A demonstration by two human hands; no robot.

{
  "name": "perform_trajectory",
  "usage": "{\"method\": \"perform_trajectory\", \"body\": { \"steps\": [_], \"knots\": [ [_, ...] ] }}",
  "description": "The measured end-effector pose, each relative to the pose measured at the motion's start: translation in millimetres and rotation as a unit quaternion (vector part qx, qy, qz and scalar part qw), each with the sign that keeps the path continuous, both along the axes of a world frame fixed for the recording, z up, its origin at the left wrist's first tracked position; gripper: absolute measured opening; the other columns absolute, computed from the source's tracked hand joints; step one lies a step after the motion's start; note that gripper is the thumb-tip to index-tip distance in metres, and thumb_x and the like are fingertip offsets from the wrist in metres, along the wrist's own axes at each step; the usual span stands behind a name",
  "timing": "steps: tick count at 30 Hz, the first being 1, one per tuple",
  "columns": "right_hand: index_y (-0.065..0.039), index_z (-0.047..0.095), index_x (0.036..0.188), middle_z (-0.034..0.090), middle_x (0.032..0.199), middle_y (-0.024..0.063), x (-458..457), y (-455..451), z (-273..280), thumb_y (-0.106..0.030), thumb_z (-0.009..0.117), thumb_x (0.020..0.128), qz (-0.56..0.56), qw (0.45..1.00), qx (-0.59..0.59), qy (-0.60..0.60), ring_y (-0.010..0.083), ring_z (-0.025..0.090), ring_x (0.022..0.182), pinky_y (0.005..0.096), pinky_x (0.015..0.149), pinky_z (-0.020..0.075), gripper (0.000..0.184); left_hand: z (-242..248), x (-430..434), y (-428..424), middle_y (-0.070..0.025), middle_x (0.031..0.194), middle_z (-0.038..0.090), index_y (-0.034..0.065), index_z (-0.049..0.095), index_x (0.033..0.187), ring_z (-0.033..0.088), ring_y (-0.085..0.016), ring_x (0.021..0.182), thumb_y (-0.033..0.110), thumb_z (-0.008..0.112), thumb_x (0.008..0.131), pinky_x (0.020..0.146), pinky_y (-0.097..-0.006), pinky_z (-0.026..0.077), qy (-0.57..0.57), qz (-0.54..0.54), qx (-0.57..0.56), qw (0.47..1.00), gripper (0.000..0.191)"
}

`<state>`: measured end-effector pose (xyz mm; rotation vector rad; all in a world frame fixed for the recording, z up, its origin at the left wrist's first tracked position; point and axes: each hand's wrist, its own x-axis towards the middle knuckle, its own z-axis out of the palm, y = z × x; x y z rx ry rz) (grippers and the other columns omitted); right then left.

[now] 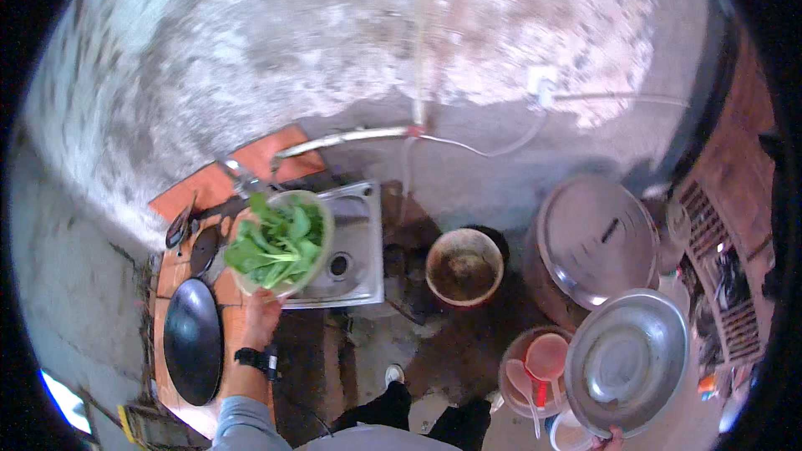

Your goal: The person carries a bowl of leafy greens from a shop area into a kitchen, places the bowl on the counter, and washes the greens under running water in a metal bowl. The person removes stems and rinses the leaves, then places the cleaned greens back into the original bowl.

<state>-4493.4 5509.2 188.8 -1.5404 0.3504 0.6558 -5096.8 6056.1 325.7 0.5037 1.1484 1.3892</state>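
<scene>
My left hand, with a dark band on its wrist, grips the near rim of a pale bowl full of green leafy vegetables. That bowl is held over the left part of a stainless steel sink, whose drain hole shows beside it. At the lower right, my right hand holds the near rim of a wide metal basin. The basin is tilted, and its inside faces up with no food visible in it. Most of my right hand is cut off by the picture's edge.
A black wok rests on the tiled counter at left. Right of the sink stands a round, dirty-looking container. Farther right are a large lidded pot and a reddish tub with plastic ladles. A slatted rack stands beyond.
</scene>
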Motion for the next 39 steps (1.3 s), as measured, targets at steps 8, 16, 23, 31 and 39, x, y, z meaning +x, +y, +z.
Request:
{"method": "perform_trajectory", "body": {
  "steps": [8,16,23,31,39],
  "knots": [
    [0.0,0.051,0.109,0.057,0.094,0.0084,-105.5,226.9,176.0,-0.006,0.059,0.068,0.177,0.977,0.081,-0.09,0.0233,0.057,0.091,0.0342,0.061,0.0547,0.042,9.1,-29.9,30.1,-0.0129,0.098,0.055,0.0002,0.048,0.099,0.059,-0.027,0.081,-0.002,0.046,0.075,0.07,-0.042,0.059,-0.061,-0.085,-0.094,0.99,0.024],
    [0.004,0.049,0.114,0.062,0.085,0.0126,-229.5,454.4,252.8,-0.011,0.054,0.082,0.387,0.864,-0.068,-0.316,0.0172,0.06,0.056,0.0284,0.036,0.0484,0.036,-15.3,-120.4,31.3,-0.0115,0.089,0.058,-0.0014,0.052,0.093,0.061,-0.023,0.077,-0.001,0.047,0.08,0.066,-0.0432,0.06,-0.062,-0.095,-0.052,0.992,0.014],
    [0.009,0.04,0.12,0.059,0.08,0.0285,-326.9,572.8,266.4,-0.004,0.057,0.07,0.389,0.57,-0.103,-0.716,0.0415,0.06,0.07,0.046,0.063,0.0495,0.055,-9.6,-177.1,12.3,-0.0108,0.092,0.059,-0.0004,0.05,0.108,0.062,-0.022,0.075,-0.001,0.049,0.076,0.058,-0.0354,0.059,-0.049,-0.038,-0.041,0.997,0.032],
    [0.013,0.043,0.113,0.061,0.078,0.0242,-335.3,616.6,270.2,-0.006,0.056,0.073,0.452,0.557,-0.158,-0.679,0.0352,0.062,0.062,0.0414,0.05,0.0505,0.046,-41.2,-209.6,-8.9,-0.0062,0.09,0.059,0.0053,0.049,0.115,0.062,-0.018,0.071,0.002,0.05,0.077,0.054,-0.0284,0.056,-0.082,0.119,-0.04,0.989,0.038],
    [0.009,0.051,0.082,0.052,0.066,0.0103,-309.1,582.4,202.9,-0.002,0.054,0.069,0.451,0.883,0.018,-0.131,0.0212,0.051,0.042,0.0298,0.03,0.0425,0.017,-83.9,-220.5,-8.5,-0.0045,0.092,0.06,0.0071,0.055,0.1,0.061,-0.018,0.082,0.007,0.054,0.081,0.069,-0.0325,0.055,-0.109,0.17,0.0,0.979,0.019]
  ]
}}
